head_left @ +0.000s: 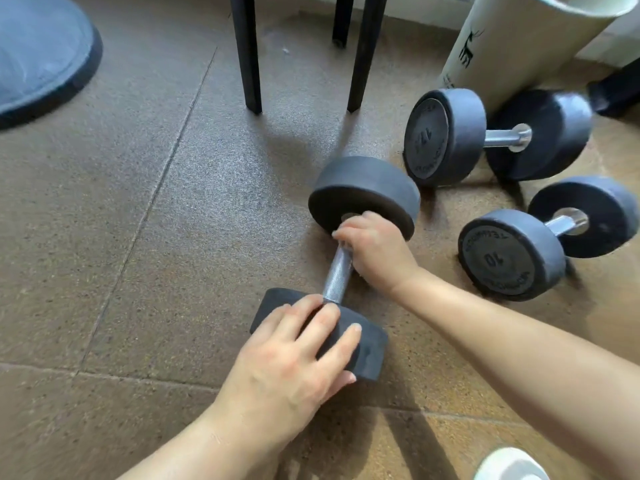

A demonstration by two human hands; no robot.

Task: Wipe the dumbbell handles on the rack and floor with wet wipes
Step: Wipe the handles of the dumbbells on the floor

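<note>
While left hand [294, 358] grips near head of dumbbell [363, 192], fingers spread over rim and thumb on outer face, right hand [375, 252] wraps handle [337, 277] close to far head, fingers curled tight round metal. Dumbbell lies on brown floor [156, 220], mid-frame. White scrap under right fingers, too small to tell. Two more dumbbells [498, 136] [550, 237] at right, near white bin [512, 46]; black chair legs [247, 53] behind.

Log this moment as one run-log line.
step: wiping dumbbell on floor | left hand: holds near head | right hand: grips handle far end | wipe: unclear | nearby: dumbbell marked 10, larger dumbbell
</note>
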